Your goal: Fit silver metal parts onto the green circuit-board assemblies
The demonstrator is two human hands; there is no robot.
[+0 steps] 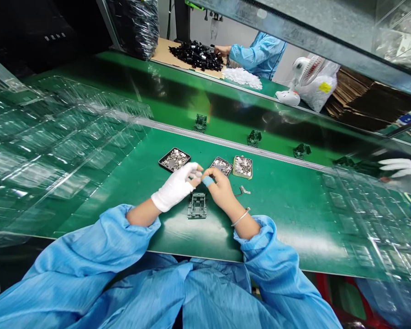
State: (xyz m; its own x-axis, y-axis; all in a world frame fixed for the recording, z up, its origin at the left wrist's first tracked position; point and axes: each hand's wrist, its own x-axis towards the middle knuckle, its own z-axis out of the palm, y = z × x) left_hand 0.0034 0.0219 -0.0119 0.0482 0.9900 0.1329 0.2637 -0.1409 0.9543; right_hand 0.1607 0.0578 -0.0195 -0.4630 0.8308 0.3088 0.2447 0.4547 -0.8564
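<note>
My left hand (178, 183), in a white glove with bare fingertips, meets my right hand (221, 189) above the green mat. Both hands are closed in a pinch, fingertips touching or nearly so; whatever lies between them is too small to make out. A blue finger cover wraps my right thumb. Just below the hands a dark green plastic housing (197, 206) lies on the mat. Behind them stand a black tray of small metal parts (174, 159), a second dark tray (222, 165) partly covered by my right hand, and a yellowish square tray (243, 167). A small metal piece (245, 190) lies right of my wrist.
Clear plastic blister trays (99, 132) cover the left side, and more trays (373, 219) the right. Dark green housings (254, 138) sit on the strip beyond the metal rail (277, 156). A co-worker's gloved hand (402, 169) is at the right; another person (260, 55) works behind.
</note>
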